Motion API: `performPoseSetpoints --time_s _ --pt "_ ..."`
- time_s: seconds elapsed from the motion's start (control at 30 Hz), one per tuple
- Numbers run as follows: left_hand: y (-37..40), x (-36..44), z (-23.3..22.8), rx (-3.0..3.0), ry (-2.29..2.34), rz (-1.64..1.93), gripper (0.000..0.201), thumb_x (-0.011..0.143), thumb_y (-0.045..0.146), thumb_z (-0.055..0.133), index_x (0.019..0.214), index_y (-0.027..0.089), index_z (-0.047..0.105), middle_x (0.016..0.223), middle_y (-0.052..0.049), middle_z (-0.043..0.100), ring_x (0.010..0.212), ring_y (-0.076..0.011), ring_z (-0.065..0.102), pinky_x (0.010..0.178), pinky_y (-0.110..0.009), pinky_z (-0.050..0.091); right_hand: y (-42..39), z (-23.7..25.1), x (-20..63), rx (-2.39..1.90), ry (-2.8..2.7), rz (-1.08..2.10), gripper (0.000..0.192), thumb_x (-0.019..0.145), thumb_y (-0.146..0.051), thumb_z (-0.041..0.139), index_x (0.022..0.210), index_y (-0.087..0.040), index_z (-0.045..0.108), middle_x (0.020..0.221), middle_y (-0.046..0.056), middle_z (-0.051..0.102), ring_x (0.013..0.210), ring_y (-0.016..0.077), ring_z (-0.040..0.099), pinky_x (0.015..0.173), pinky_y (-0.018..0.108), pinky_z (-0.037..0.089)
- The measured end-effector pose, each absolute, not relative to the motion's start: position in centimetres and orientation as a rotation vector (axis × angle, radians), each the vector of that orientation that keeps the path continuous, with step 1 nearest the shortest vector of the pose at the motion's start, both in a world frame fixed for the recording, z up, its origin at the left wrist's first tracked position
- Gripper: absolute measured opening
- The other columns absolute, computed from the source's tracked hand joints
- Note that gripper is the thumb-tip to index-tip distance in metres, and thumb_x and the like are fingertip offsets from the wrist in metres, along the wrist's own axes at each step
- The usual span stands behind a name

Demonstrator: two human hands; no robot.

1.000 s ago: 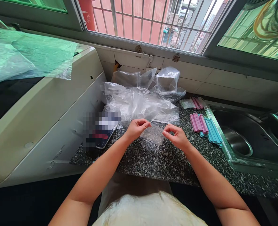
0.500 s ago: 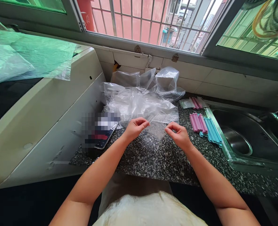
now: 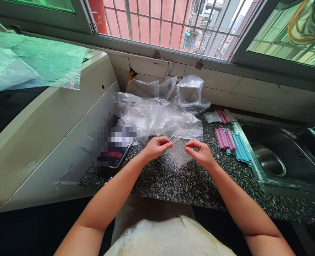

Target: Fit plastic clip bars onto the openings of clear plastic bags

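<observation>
Between my two hands hangs a small clear plastic bag, see-through against the speckled counter. My left hand pinches its left upper side between thumb and fingertips. On the other side, my right hand pinches the bag's right upper edge in the same way. Just beyond them lies a crumpled pile of clear plastic bags. To the right of my right hand are several pink sealing clips in a row, with several blue sealing clips next to them.
A phone, partly blurred out, lies left of my left hand. The sink is at the right, and a pale appliance with a plastic sheet over it stands left. A small packet lies near the wall.
Both hands have come slightly closer together and a little nearer to me. The small bag has moved down with them and hangs spread more plainly between them.
</observation>
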State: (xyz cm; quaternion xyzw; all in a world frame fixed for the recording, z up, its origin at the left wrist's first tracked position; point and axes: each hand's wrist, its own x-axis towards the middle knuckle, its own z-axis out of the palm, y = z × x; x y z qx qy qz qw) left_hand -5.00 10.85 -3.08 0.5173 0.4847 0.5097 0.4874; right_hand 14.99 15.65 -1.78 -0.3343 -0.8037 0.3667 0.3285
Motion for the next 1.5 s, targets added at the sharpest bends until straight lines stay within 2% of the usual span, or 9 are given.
performPoseSetpoints --time_s 0.13,0.57,0.9,1.1,1.5 --pt "10.83 -5.02 -3.25 1.254 1.190 1.237 0.022 0.063 0.035 0.065 0.058 0.014 0.061 0.054 0.002 0.053 0.054 -0.0091 0.043 0.054 -0.023 0.035 15.52 -1.95 14.82 -0.835 -2.154 0.943 0.017 0.078 -0.028 0.058 0.063 -0.020 0.057 0.067 0.002 0.058 0.068 0.0153 0.053 0.068 0.030 0.042" --pt "11.07 -5.28 -3.24 1.226 1.278 1.348 0.025 0.064 0.037 0.063 0.056 0.014 0.054 0.051 0.004 0.044 0.052 -0.0076 0.036 0.049 -0.022 0.030 15.43 -2.53 14.75 -0.847 -2.287 0.964 0.015 0.077 -0.023 0.055 0.062 -0.019 0.054 0.065 0.001 0.056 0.066 0.0136 0.051 0.065 0.028 0.040" --pt "10.98 -5.15 -3.77 1.400 1.285 1.166 0.023 0.069 0.035 0.060 0.060 0.013 0.055 0.051 0.004 0.042 0.051 -0.0073 0.034 0.049 -0.022 0.027 15.36 -2.16 14.70 -0.847 -2.280 1.013 0.014 0.077 -0.029 0.057 0.069 -0.018 0.059 0.069 0.002 0.059 0.069 0.0147 0.052 0.066 0.029 0.040" --pt "10.99 -5.08 -3.96 1.442 1.284 1.143 0.023 0.070 0.033 0.061 0.060 0.014 0.055 0.051 0.005 0.041 0.050 -0.0071 0.034 0.049 -0.021 0.027 15.38 -2.48 14.69 -0.834 -2.244 0.969 0.018 0.078 -0.026 0.054 0.062 -0.019 0.052 0.064 0.000 0.053 0.064 0.0133 0.048 0.064 0.028 0.039" --pt "11.19 -4.80 -3.77 1.252 1.270 1.238 0.035 0.061 0.044 0.068 0.053 0.015 0.050 0.048 0.006 0.039 0.049 -0.0063 0.032 0.048 -0.022 0.025 15.08 -2.41 14.50 -0.808 -2.237 0.956 0.020 0.078 -0.025 0.054 0.060 -0.019 0.052 0.063 0.000 0.052 0.064 0.0131 0.048 0.063 0.027 0.038"
